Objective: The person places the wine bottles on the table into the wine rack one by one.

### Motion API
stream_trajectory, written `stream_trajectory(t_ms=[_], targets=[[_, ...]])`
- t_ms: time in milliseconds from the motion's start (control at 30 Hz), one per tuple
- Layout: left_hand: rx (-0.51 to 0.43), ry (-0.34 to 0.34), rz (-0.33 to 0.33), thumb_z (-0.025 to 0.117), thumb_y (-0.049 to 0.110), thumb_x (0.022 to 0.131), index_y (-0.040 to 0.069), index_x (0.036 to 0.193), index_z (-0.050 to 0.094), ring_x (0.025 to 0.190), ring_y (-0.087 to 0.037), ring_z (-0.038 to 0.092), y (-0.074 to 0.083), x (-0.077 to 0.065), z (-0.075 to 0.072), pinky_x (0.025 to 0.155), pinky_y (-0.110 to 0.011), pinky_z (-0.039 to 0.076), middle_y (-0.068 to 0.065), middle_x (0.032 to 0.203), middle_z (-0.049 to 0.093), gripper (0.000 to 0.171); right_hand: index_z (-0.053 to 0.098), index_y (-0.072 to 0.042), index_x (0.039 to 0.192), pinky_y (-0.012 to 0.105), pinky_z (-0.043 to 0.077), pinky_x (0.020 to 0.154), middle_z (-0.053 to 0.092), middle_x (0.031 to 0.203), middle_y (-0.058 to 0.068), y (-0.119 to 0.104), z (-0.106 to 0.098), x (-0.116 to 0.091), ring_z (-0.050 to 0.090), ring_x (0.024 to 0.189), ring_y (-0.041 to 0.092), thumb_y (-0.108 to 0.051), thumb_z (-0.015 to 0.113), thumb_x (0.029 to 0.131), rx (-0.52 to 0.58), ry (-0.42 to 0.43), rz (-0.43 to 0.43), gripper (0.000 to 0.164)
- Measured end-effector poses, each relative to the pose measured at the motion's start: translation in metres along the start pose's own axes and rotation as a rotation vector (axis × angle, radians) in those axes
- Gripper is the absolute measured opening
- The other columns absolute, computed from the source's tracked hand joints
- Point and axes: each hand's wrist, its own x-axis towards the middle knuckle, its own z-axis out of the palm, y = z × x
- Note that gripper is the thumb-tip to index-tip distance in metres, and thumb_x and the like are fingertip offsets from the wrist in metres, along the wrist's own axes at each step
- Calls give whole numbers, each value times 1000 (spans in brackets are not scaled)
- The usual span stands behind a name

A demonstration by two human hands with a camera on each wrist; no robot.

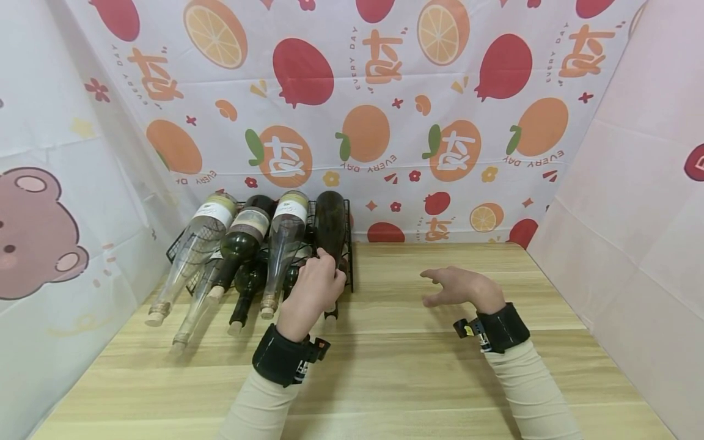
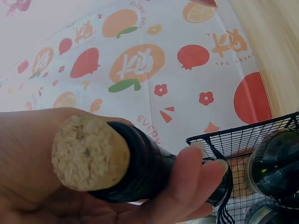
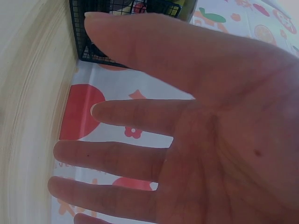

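Note:
My left hand (image 1: 312, 288) grips the neck of a dark wine bottle (image 1: 330, 217) at the right end of a black wire rack (image 1: 351, 250). In the left wrist view its cork (image 2: 91, 154) faces the camera, with the fingers curled round the dark neck behind it. The bottle lies with its base toward the back wall and its neck toward me. Off to the right, my right hand (image 1: 461, 286) hovers over the table, holding nothing. The right wrist view shows its palm (image 3: 224, 154) with the fingers spread and straight.
Several corked bottles lie in two layers on the rack, including a clear one (image 1: 200, 238), a labelled dark one (image 1: 242, 241) and another clear one (image 1: 286, 238). Their necks jut over the wooden table (image 1: 396, 379). Fruit-printed cloth (image 1: 368, 131) hangs behind, with plain-coloured cloth at both sides.

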Motion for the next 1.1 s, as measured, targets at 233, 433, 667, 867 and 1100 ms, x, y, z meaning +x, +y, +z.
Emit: stream_trajectory(t_ms=[233, 433, 667, 867, 1100], targets=[[96, -9, -74, 56, 22, 102, -18, 154, 27, 59, -30, 59, 4, -3, -3, 52, -37, 46, -19, 77, 68, 71, 49, -12, 153, 61, 46, 110, 59, 148, 18, 0, 1, 0, 55, 137, 38, -42, 75, 93, -3, -2, 9, 71], [133, 39, -86, 76, 28, 93, 4, 159, 36, 104, -53, 65, 6, -5, -2, 81, -63, 57, -35, 144, 50, 81, 49, -12, 152, 62, 47, 108, 59, 147, 20, 0, 1, 0, 57, 135, 39, -41, 75, 94, 0, -5, 11, 70], [92, 98, -40, 76, 9, 87, 7, 151, 52, 101, -53, 65, 6, -5, -1, 80, -60, 58, -36, 135, 55, 68, 50, -13, 152, 61, 48, 107, 60, 146, 21, 0, 0, 1, 60, 132, 37, -41, 75, 93, 3, -8, 14, 70], [82, 110, 12, 69, 7, 91, -5, 150, 48, 93, -53, 66, 4, -5, 2, 75, -53, 59, -41, 131, 56, 64, 50, -13, 152, 61, 48, 107, 60, 146, 21, 0, 0, 1, 60, 132, 37, -41, 76, 92, 3, -9, 13, 70], [65, 74, 33, 61, 7, 96, -16, 151, 36, 72, -35, 60, 5, -5, 3, 58, -36, 44, -33, 102, 66, 64, 50, -13, 152, 62, 47, 107, 60, 146, 21, -1, 1, 1, 59, 133, 37, -39, 75, 94, 7, -9, 17, 68]])
